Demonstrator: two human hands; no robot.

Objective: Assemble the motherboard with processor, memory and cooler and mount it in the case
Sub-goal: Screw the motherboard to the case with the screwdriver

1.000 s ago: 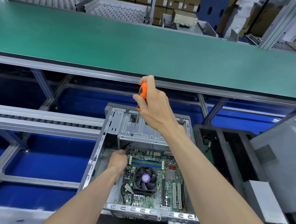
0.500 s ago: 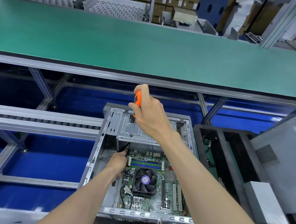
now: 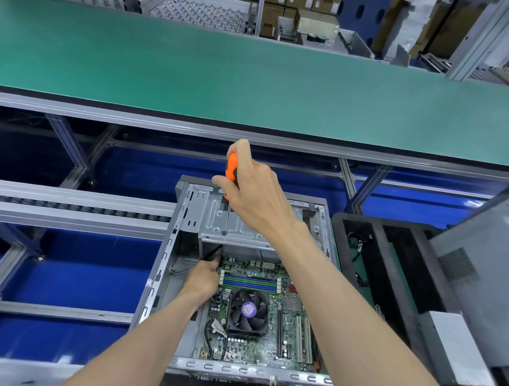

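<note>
I am looking down into the open case (image 3: pixel 164 265), which is lying flat at about six o'clock in my view, just below the green conveyor belt (image 3: pixel 257 84). The motherboard (image 3: pixel 251 345) is sitting inside it, with the cooler (image 3: pixel 248 312) fan at its middle and the memory slots (image 3: pixel 249 281) at twelve o'clock from the fan. My right hand (image 3: pixel 254 199) is gripping the orange screwdriver (image 3: pixel 231 167) upright, fingers curled round the handle, its shaft pointing down onto the drive cage (image 3: pixel 238 222). My left hand (image 3: pixel 203 278) is reaching in at ten o'clock from the fan, fingertips pinching something dark at the board's corner; I cannot tell what. A grey panel (image 3: pixel 484 277) is leaning at three o'clock.
</note>
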